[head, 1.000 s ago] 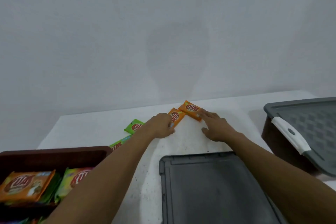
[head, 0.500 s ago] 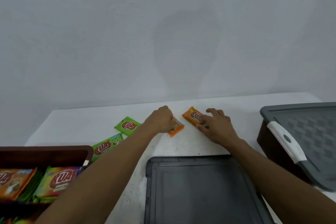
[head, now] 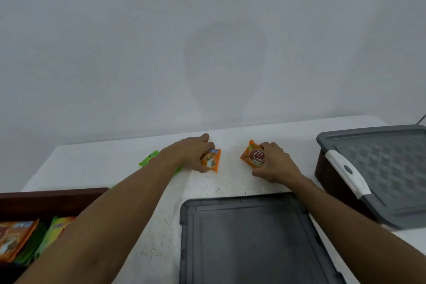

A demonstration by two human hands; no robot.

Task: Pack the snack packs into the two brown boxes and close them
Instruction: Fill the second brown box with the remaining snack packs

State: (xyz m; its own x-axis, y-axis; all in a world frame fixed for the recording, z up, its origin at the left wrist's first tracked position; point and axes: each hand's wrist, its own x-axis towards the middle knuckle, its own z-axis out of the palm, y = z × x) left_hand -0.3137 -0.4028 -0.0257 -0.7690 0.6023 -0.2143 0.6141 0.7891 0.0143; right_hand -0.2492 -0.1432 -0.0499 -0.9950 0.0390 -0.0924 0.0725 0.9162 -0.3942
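In the head view, near the counter's (head: 230, 182) far edge, the left hand (head: 191, 152) curls its fingers (head: 207, 143) round one orange pack (head: 211, 160). The right hand (head: 274, 163) grips a second orange pack (head: 253, 155), with bare counter between them. A green pack (head: 148, 160) lies beside the left wrist. An open brown box (head: 46, 198) holding packs sits at the near left corner, a lidded brown box (head: 322, 168) at the right edge and a loose grey lid (head: 249, 237) at the near edge.

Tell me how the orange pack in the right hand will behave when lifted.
The orange pack probably flexes: its wrapper bows up inside the right hand. It is likely light, since curled fingers alone tilt it. Thin and flat, it should not roll.
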